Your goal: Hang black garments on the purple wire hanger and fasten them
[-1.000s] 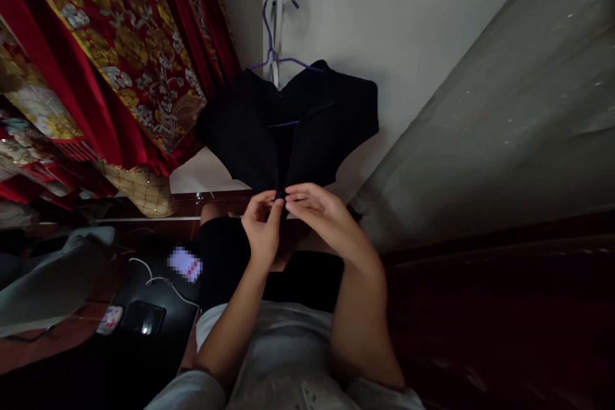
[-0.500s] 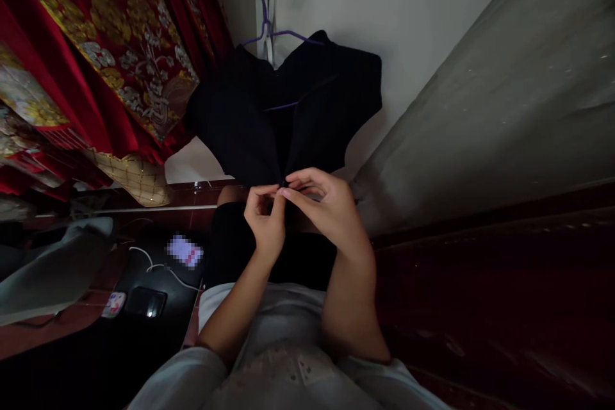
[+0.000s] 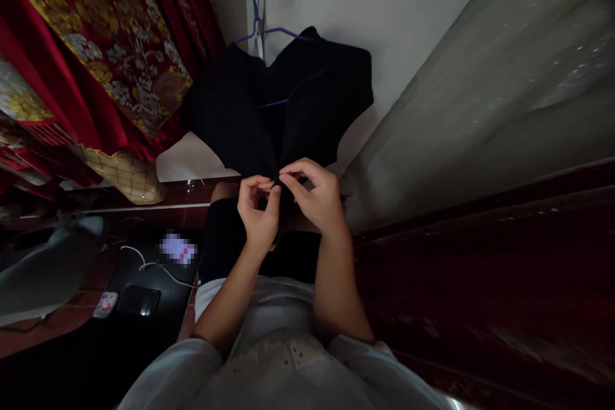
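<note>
A black garment with an open front hangs on a purple hanger against the wall. Its two front edges come together low down, at my fingers. My left hand pinches the left edge between thumb and fingers. Close beside it, my right hand pinches the cloth of the other edge, fingertips almost touching those of the left. Whether a button or some other fastening sits between the fingertips is too dark to make out.
Red and gold embroidered cloth hangs at the left. A dark bench-like surface holds a lit phone, a white cable and a dark phone-like object. A large plastic-covered panel leans at the right.
Both hands stay at the garment's front edges; the right fingers have shifted slightly apart from the left thumb. The whole view has moved a little, so everything sits further left.
</note>
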A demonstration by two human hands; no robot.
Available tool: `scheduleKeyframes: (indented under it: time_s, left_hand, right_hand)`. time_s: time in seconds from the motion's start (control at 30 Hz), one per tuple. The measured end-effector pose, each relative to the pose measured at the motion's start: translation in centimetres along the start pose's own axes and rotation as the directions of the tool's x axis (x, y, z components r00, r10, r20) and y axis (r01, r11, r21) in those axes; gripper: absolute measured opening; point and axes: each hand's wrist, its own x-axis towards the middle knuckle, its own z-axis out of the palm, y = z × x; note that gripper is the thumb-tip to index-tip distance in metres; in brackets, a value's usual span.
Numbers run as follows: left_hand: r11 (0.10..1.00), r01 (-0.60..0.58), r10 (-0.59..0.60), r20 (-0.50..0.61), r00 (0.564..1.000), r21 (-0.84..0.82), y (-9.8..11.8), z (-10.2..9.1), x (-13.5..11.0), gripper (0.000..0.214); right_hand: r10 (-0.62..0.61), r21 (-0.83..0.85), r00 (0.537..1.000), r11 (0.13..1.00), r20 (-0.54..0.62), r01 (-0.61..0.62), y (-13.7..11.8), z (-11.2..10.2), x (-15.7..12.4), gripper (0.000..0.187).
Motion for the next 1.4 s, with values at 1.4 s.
scheduleKeyframes:
  time_s: [1.4]
  left_hand:
    - [0.654, -0.641, 0.396, 0.541, 0.742, 0.401, 3.8, 3.6, 27.3, 0.02]
  right_hand:
    - [-0.036, -0.802, 0.91, 0.459, 0.412, 0.381, 0.6, 0.3, 16.9, 0.036]
